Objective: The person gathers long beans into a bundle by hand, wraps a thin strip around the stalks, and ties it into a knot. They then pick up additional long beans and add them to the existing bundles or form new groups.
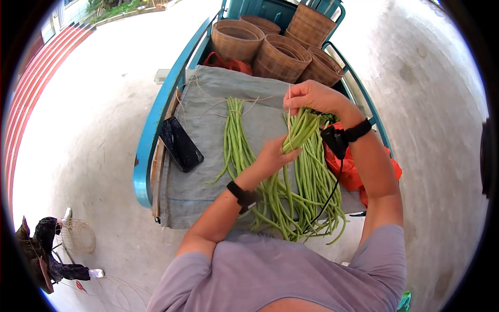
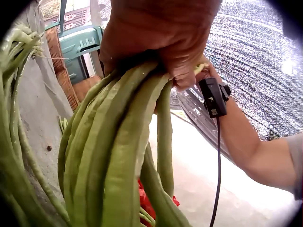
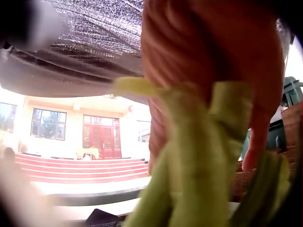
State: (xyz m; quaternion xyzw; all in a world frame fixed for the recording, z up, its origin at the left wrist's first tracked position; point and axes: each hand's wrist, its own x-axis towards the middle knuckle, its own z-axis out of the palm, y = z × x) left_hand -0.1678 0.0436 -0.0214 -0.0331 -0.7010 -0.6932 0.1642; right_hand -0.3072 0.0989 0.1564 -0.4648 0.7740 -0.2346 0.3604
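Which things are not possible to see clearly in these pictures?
Head view: the strip in the right hand is too thin to follow.
Right wrist view: the long beans are blurred, too near the lens.
Left wrist view: the left hand hides the beans' tops.

The person wears a mauve-grey T-shirt (image 1: 291,275), black wristbands (image 1: 242,195) and apparently a thin cable (image 1: 332,192).

phone (image 1: 181,144) on cloth (image 1: 200,192), left of loose beans (image 1: 235,140) | baskets (image 1: 280,56) behind cloth | bean bundle (image 1: 304,171) right of loose beans
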